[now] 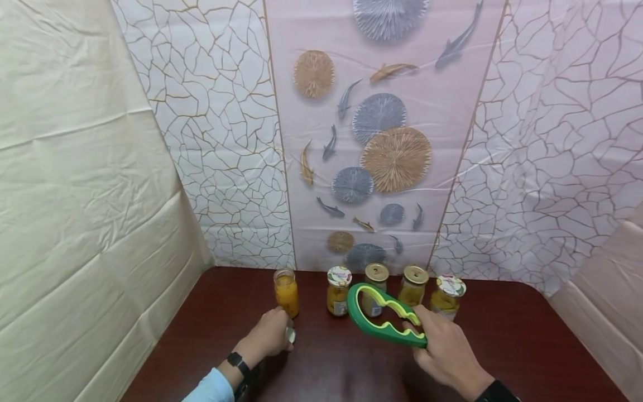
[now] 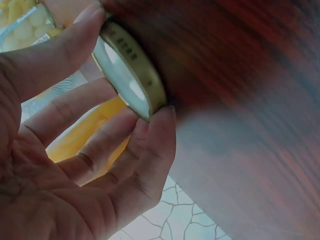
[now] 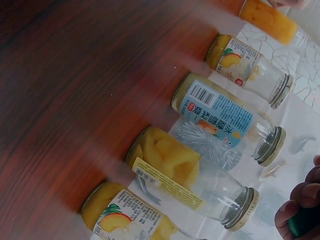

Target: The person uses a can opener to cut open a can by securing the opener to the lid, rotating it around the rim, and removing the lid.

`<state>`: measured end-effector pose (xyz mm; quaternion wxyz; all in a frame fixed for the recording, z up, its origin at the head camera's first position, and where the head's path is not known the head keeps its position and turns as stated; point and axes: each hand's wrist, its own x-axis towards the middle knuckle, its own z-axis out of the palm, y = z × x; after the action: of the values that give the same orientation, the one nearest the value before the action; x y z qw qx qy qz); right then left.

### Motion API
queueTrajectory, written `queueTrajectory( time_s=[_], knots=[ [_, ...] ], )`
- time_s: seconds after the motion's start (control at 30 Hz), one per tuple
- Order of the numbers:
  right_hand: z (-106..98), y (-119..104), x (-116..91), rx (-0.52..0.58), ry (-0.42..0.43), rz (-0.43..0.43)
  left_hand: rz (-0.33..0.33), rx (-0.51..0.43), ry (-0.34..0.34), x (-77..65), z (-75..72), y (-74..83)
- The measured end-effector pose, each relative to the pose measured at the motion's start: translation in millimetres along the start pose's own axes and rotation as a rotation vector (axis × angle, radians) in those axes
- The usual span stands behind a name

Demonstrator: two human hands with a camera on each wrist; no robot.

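My left hand (image 1: 268,333) pinches a jar lid (image 2: 143,70) by its rim, between thumb and fingertips. The lid has a gold edge and a whitish inside, and is held tilted just above the dark table. Right behind that hand stands a lidless glass jar (image 1: 286,293) of orange fruit. My right hand (image 1: 444,347) grips a green jar opener (image 1: 355,312) with a yellow-green toothed inner edge. It is raised in front of the lidded jars, pointing left. In the right wrist view only curled fingers (image 3: 305,195) and a bit of the green handle show.
Several lidded fruit jars stand in a row toward the back: a white-lidded one (image 1: 337,300), a gold-lidded one (image 1: 376,272), another gold-lidded one (image 1: 412,292) and a white-lidded one (image 1: 445,302). A patterned cloth (image 1: 241,167) hangs behind the dark red table (image 1: 341,363).
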<state>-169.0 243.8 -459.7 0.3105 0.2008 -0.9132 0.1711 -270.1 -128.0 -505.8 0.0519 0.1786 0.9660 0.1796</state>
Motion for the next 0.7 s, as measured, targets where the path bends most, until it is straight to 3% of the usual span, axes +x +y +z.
queueTrajectory(
  time_s=[0.23, 0.7],
  knots=[
    [-1.3, 0.0, -1.1, 0.001, -0.002, 0.004, 0.013, 0.001, 0.011, 1.2, 0.5, 0.1],
    [1.1, -0.2, -4.2, -0.004, -0.013, 0.029, -0.04, -0.021, -0.013, 1.6, -1.1, 2.1]
  ],
)
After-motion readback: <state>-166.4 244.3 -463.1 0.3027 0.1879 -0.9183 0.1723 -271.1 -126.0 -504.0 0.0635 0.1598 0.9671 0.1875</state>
